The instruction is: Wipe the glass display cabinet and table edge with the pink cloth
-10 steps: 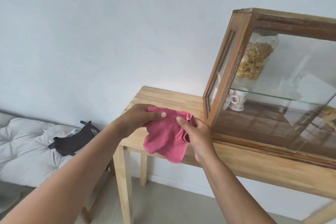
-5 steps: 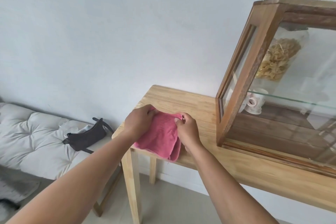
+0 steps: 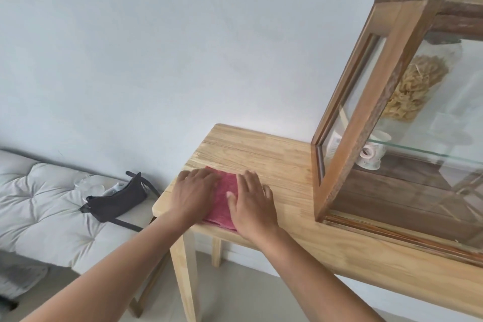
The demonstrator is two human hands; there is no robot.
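The pink cloth [image 3: 225,197] lies folded flat on the left end of the light wooden table [image 3: 264,157]. My left hand [image 3: 192,195] presses palm-down on the cloth's left part, fingers spread. My right hand [image 3: 252,202] lies flat on its right part, partly on the bare wood. Only a strip of cloth shows between the hands. The glass display cabinet [image 3: 366,123], with a wooden frame, stands on the table to the right, apart from both hands.
Inside the cabinet are a jar of pale dried pieces [image 3: 415,91] and a white cup [image 3: 371,154] under a glass shelf. A white cushioned bench [image 3: 39,204] with a black bag [image 3: 117,198] stands left of the table. A pale wall runs behind.
The cloth, held up and spread between both hands, came down onto the table end and was folded; both hands now lie flat on it.
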